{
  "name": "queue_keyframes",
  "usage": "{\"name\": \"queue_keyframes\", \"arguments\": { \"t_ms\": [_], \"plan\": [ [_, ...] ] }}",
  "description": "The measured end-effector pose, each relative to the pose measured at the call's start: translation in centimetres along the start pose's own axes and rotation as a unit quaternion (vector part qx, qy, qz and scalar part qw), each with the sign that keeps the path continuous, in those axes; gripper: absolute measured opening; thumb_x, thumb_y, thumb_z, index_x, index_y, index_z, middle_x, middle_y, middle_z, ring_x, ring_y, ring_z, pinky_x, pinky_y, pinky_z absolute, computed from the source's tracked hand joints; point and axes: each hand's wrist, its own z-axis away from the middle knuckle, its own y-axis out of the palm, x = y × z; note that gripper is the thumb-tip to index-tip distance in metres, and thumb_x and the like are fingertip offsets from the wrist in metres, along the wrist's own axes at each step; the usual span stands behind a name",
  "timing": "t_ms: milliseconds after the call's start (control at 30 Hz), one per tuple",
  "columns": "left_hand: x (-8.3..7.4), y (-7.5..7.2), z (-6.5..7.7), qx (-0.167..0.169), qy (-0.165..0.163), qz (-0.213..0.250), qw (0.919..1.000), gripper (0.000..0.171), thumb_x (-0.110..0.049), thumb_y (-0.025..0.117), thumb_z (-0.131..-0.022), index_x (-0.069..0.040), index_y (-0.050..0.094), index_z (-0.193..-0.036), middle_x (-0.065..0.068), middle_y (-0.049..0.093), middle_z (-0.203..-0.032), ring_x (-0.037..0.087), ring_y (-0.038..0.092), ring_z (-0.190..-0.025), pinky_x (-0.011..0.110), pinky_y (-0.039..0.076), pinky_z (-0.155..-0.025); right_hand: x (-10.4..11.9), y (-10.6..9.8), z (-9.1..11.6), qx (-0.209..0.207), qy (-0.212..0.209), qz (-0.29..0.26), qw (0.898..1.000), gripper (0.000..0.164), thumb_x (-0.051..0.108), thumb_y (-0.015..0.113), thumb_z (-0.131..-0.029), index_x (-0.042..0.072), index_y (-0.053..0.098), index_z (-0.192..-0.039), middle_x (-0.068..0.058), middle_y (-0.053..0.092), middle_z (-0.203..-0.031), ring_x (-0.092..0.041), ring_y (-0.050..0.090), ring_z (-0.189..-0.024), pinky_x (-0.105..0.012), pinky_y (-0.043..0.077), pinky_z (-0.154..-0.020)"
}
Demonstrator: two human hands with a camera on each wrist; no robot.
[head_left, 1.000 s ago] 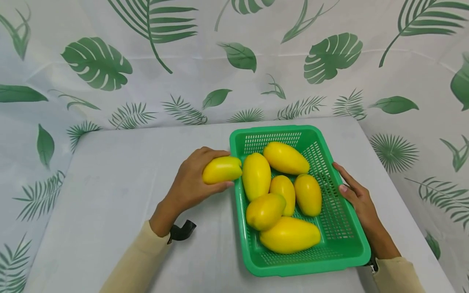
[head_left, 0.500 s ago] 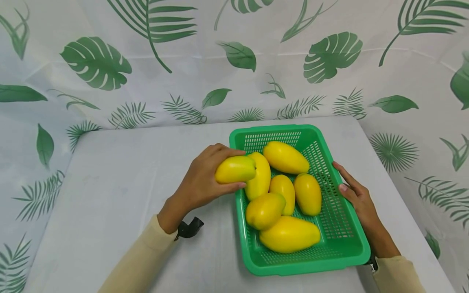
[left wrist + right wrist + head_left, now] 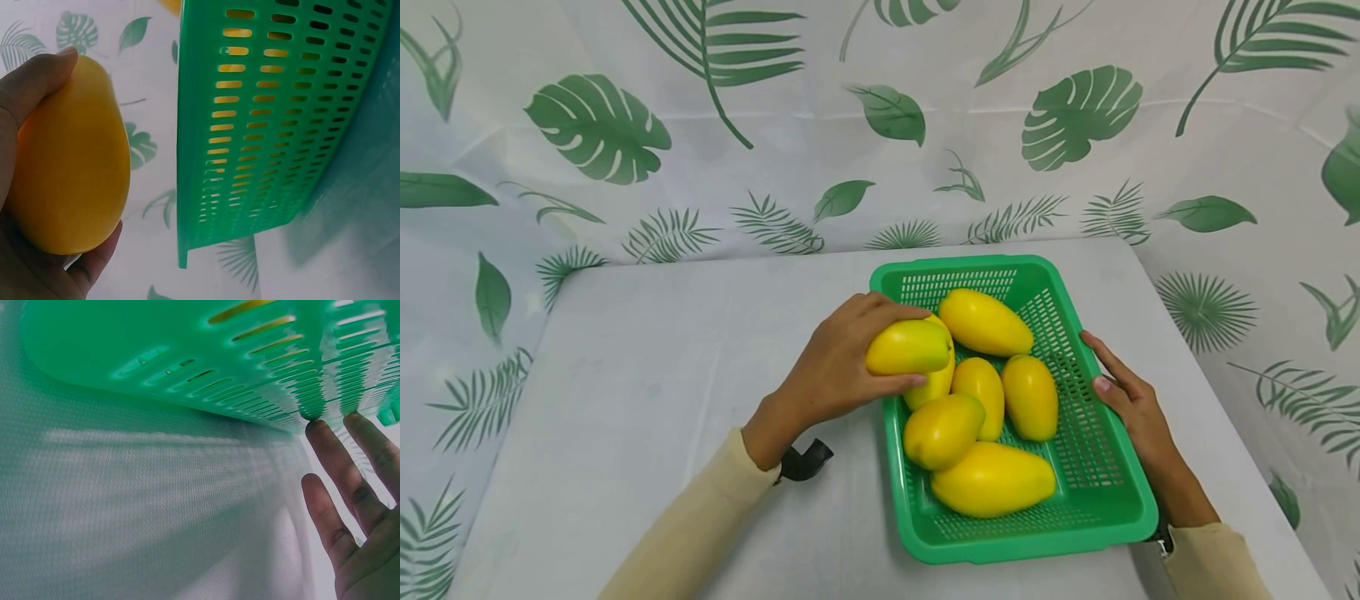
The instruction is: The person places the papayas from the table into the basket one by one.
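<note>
My left hand (image 3: 842, 354) grips a yellow mango (image 3: 908, 347) from the left, thumb below and fingers above, its greenish end facing right. This mango (image 3: 75, 159) is held apart from the green basket (image 3: 194, 187) in the left wrist view. In the head view it is over the left rim of the basket (image 3: 891, 467), partly covering a mango (image 3: 938, 387) inside. Several other mangoes (image 3: 992, 481) lie in the basket. My right hand (image 3: 1138, 417) touches the basket's right rim; in the right wrist view its straight fingers (image 3: 340, 465) meet the slotted outer wall.
A white cloth-covered table (image 3: 625, 400) lies under the basket and reaches out to the left. Behind it hangs a white sheet (image 3: 970, 108) with green leaf prints. A black strap piece (image 3: 807, 461) sticks out at the left wrist.
My left hand has carried the mango rightward, from outside the left rim to over the basket's left side. My right hand and the basket have stayed in place.
</note>
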Motion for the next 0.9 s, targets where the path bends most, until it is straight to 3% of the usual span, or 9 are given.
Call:
{"name": "queue_keyframes", "arguments": {
  "t_ms": [533, 700, 900],
  "plan": [
    [-0.7, 1.3, -1.2, 0.017, 0.008, -0.006, 0.9998, 0.066, -0.047, 0.089, -0.085, -0.021, 0.066, -0.141, 0.0, 0.064, -0.128, 0.012, 0.058, -0.109, 0.031, 0.056, -0.093, 0.1, 0.0, 0.1, 0.002, 0.007, -0.003, 1.0, 0.058, 0.004, 0.039, -0.113, 0.013, 0.028, -0.169, 0.016, 0.062, -0.147, -0.002, 0.075, -0.105, -0.024, 0.064, -0.075],
    [-0.8, 2.0, -1.6, 0.026, 0.016, -0.005, 0.9995, 0.071, -0.046, 0.088, -0.086, -0.021, 0.062, -0.146, 0.003, 0.063, -0.133, 0.015, 0.058, -0.116, 0.035, 0.055, -0.1, 0.1, -0.1, 0.2, 0.002, 0.004, -0.006, 1.0, 0.058, 0.004, 0.038, -0.113, 0.013, 0.028, -0.169, 0.015, 0.064, -0.145, -0.003, 0.076, -0.104, -0.024, 0.064, -0.074],
    [-1.0, 2.3, -1.7, 0.029, 0.017, 0.001, 0.9994, 0.082, -0.049, 0.086, -0.087, -0.024, 0.051, -0.157, 0.002, 0.061, -0.146, 0.018, 0.054, -0.135, 0.042, 0.048, -0.117, 0.1, 0.0, 0.1, 0.004, -0.001, -0.008, 1.0, 0.058, 0.004, 0.038, -0.113, 0.012, 0.028, -0.169, 0.017, 0.057, -0.153, 0.0, 0.073, -0.11, -0.022, 0.063, -0.077]
  ]
}}
